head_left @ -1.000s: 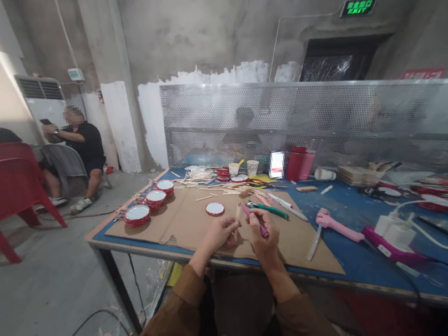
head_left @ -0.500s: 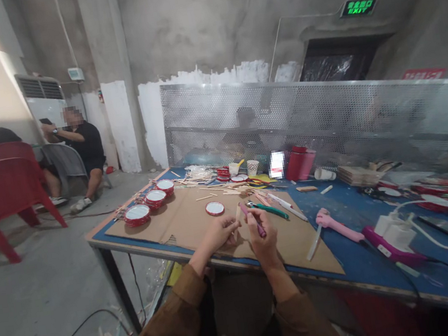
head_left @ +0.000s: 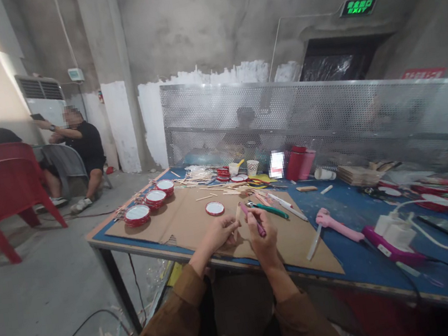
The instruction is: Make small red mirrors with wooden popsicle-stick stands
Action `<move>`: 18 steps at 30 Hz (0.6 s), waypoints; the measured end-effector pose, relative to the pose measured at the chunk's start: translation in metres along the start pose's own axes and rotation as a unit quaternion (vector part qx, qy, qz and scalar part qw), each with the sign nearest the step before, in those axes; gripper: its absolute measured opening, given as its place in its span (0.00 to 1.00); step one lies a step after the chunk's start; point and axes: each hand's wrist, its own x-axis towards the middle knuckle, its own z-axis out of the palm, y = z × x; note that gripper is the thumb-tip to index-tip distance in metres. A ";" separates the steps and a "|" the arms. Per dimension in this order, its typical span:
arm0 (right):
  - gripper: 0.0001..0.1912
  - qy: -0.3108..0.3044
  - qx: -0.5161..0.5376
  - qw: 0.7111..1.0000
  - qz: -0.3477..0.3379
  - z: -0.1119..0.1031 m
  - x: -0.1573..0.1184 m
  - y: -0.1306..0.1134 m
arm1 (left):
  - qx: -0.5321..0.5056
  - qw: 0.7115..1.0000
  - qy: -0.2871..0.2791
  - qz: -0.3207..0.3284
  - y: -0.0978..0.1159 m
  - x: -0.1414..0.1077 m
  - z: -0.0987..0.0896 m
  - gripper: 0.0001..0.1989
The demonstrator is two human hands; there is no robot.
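Between the fingertips of my left hand (head_left: 222, 232) is a thin wooden stick (head_left: 238, 212), held tilted above the cardboard. My right hand (head_left: 264, 235) is closed around a purple pen-shaped tool (head_left: 261, 231), its tip close beside the stick. I cannot make out what kind of tip it has. Just beyond my left hand, a round white disc with a red rim (head_left: 215, 208) lies flat on the brown cardboard sheet (head_left: 189, 218). Green-handled pliers (head_left: 276, 212) rest past my right hand, with a white pen (head_left: 291, 207) alongside.
Stacked red-rimmed discs (head_left: 137, 214) stand at the table's left. Loose sticks (head_left: 200, 177) and paper cups (head_left: 253, 167) lie along the back, before a perforated metal screen (head_left: 208, 120). A pink-handled tool (head_left: 337, 224) and purple power strip (head_left: 391, 249) sit to the right.
My hands, the stick and the purple tool look almost unmoved. In the background at left, the seated person has stretched the arms out further with a dark object.
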 end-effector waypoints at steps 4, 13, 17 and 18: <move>0.11 0.024 0.002 1.000 0.011 -0.001 -0.001 0.001 | 0.008 1.000 0.004 -0.007 0.001 0.000 0.000 0.19; 0.11 0.006 0.007 1.000 0.002 -0.001 -0.001 -0.003 | 0.003 1.000 0.001 0.007 0.006 -0.002 0.001 0.18; 0.11 0.015 0.002 1.000 0.010 -0.002 -0.001 -0.003 | 0.004 1.000 0.000 -0.001 0.005 -0.002 0.001 0.18; 0.11 0.019 0.002 1.000 0.012 -0.002 -0.001 -0.003 | 0.005 1.000 0.000 -0.003 0.004 -0.002 0.000 0.18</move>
